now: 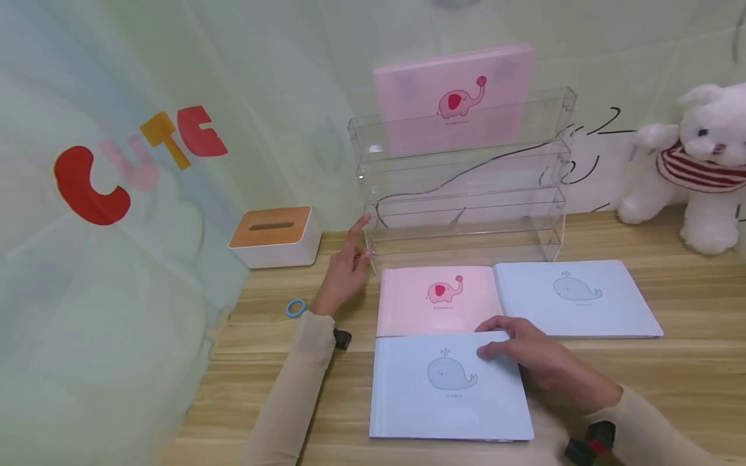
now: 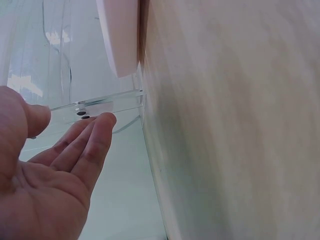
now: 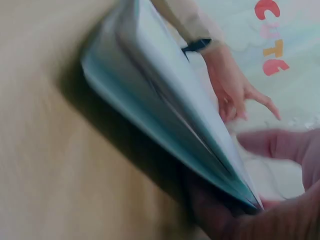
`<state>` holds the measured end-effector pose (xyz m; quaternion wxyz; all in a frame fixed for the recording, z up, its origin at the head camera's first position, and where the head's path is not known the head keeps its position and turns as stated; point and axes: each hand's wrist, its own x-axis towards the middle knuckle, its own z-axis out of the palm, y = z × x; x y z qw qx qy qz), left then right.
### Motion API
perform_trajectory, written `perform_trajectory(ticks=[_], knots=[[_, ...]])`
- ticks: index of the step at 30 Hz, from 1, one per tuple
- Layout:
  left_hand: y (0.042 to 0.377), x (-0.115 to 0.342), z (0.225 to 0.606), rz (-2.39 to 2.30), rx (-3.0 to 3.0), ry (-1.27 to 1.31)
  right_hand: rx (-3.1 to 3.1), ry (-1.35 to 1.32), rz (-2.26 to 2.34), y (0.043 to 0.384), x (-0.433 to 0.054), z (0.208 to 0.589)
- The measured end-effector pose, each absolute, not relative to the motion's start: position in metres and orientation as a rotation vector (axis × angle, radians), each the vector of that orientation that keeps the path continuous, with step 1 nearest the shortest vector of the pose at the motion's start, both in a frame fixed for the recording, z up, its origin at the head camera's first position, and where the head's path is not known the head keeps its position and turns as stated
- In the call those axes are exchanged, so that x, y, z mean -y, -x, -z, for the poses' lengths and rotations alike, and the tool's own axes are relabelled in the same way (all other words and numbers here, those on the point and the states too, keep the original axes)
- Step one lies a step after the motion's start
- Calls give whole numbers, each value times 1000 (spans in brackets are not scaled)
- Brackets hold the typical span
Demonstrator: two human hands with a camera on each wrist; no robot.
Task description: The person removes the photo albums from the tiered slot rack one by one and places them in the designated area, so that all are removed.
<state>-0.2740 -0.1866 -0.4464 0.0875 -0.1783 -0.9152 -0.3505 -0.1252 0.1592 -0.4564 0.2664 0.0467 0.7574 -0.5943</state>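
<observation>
Near blue book (image 1: 451,385) partly hides the right fingers (image 1: 501,349) gripping it

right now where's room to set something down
Bare wood: right of the rear whale book, in front of the bear; left of the left sleeve, by the blue ring. Crowded: from clear rack to front whale book.

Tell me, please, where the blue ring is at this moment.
In the head view, the blue ring lies on the wooden table, just left of the person's left hand and below the tissue box.
</observation>
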Motion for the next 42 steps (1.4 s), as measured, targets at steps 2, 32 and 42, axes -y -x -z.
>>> perform_trajectory(ticks=[2,32,42], knots=[[274,187,447,1040,2719,542,-2103,-33,1515,127,-167,451],[273,188,447,1060,2725,548,-2435,561,1552,152,-217,397],[272,187,445,1062,2727,550,-2757,674,1538,161,-210,381]])
